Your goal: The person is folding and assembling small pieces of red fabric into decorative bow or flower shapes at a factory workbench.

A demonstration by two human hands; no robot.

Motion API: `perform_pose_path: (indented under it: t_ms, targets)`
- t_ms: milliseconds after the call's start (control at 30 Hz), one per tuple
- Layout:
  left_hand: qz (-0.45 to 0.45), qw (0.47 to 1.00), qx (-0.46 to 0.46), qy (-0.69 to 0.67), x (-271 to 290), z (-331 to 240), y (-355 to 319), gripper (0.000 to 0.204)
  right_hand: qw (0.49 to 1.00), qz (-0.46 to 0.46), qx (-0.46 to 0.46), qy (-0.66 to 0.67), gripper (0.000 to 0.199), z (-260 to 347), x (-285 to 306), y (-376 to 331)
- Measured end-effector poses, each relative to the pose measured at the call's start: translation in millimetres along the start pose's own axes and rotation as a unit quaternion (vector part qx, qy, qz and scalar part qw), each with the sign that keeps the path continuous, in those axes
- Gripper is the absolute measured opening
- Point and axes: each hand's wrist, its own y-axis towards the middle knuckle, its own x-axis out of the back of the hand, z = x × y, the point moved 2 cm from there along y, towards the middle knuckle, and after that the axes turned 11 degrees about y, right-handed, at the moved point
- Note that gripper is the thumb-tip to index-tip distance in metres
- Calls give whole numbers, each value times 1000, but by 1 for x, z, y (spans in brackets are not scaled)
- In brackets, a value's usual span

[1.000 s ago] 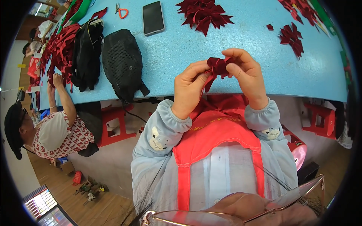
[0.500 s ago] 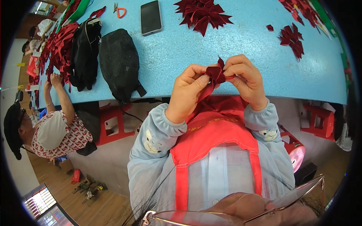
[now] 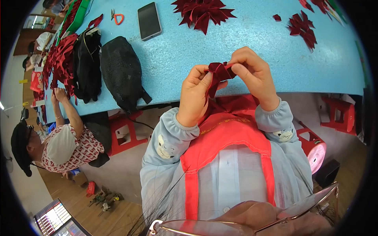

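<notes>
Between my two hands, just over the table's near edge, is a folded dark red velvety ribbon (image 3: 220, 74) with strips and points sticking out. My left hand (image 3: 193, 90) pinches its left side between thumb and fingers. On the other side, my right hand (image 3: 254, 76) grips a strip of it with thumb and forefinger. A large pile of dark red pointed ribbon pieces (image 3: 204, 15) lies farther off on the table. To the right are a smaller cluster (image 3: 302, 30) and one small loose red piece (image 3: 277, 17).
On the blue table (image 3: 177, 55) lie a phone (image 3: 149, 21), orange-handled snips (image 3: 117, 17), a black mesh bag (image 3: 121, 70) and a black pouch (image 3: 87, 65). A red ribbon heap (image 3: 63, 59) lies beside a green tray (image 3: 75, 17). A co-worker (image 3: 63, 145) sits at left; red stools (image 3: 122, 131) stand under the table.
My right hand has risen slightly and turned, drawing a strip out to the right. The ribbon has tilted in my left fingers. The whole view has shifted a little.
</notes>
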Motion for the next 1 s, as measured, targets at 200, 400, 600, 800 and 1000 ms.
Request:
perform_pose_path:
  t_ms: [200,400,600,800,1000]
  targets:
    - [-18,999,-2,51,3,7,-3,12,999,17,14,-33,11,5,-3,2]
    - [21,964,-187,189,2,9,-4,12,997,8,-21,-68,5,0,-6,1]
    - [9,999,-41,-10,6,10,-1,13,966,-108,-142,186,4,-5,-6,4]
    - [4,996,-11,-83,8,11,0,15,996,-27,-50,68,5,-3,-13,-1]
    - [13,998,-45,-41,12,17,2,17,989,4,-81,125,5,-11,-7,-1]
